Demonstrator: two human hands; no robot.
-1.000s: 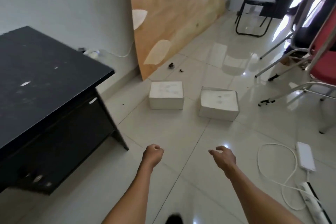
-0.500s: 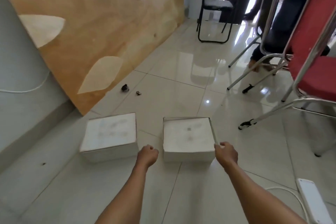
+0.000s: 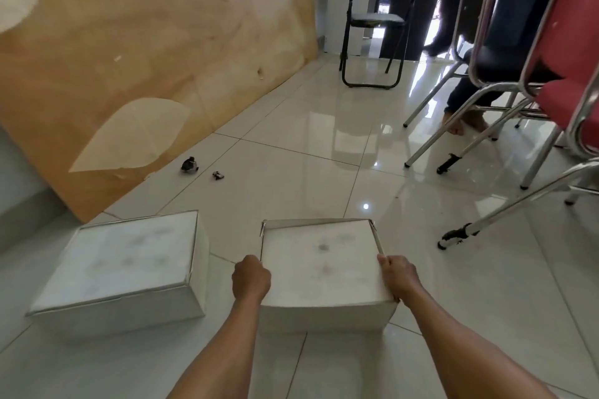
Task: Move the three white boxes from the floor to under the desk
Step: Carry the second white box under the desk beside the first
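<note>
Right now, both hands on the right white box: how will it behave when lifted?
Right white box is probably stiffish cardboard: flat faces, crisp edges. Its lid looks loose, rim gaping at the far corners, so it may shift. Left hand and right hand squeeze opposite sides; smooth walls could slip. Weight can't be judged.

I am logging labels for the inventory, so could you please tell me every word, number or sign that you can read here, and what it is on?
None can be read.
Right white box, held by the left hand and right hand: grey smudges only, no print.
Left white box: faint smudges only.
Plywood board: blank pale patches.
</note>
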